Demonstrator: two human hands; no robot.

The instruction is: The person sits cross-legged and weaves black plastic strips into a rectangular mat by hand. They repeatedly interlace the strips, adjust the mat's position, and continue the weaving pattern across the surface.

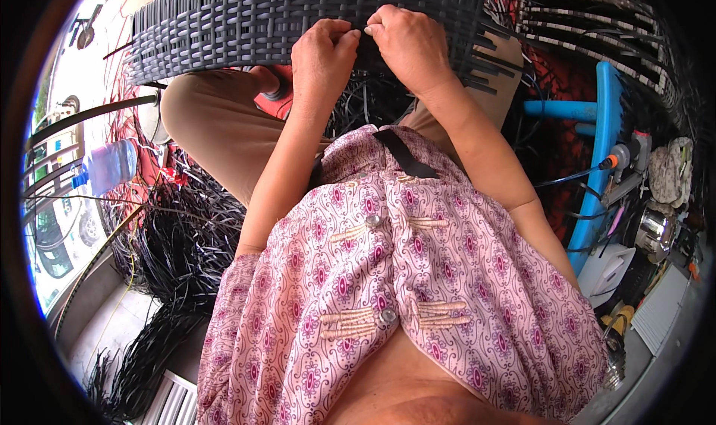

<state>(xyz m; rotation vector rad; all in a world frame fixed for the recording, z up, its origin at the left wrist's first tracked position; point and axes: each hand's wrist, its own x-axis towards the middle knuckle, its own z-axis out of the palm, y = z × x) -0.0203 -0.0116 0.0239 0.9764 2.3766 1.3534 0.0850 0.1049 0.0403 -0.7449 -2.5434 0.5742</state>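
Observation:
A dark grey woven wicker panel [246,30] lies across my knees, with loose strand ends sticking out along its right edge. Over its near side my left hand [324,56] is closed, thumb and fingers pinched together. Close beside it my right hand [406,48] is closed in a similar pinch, the fingertips of both hands almost meeting. Whatever is between the fingers is too small or hidden to make out. A short flat black strip [406,155] lies on my patterned top below the hands.
Black strips [186,238] lie heaped on the left, near a clear plastic bottle [110,164]. To the right stands a blue plastic stool [603,156] with an orange-tipped air tool [623,158] beside it. Another woven frame [589,26] is at the far right.

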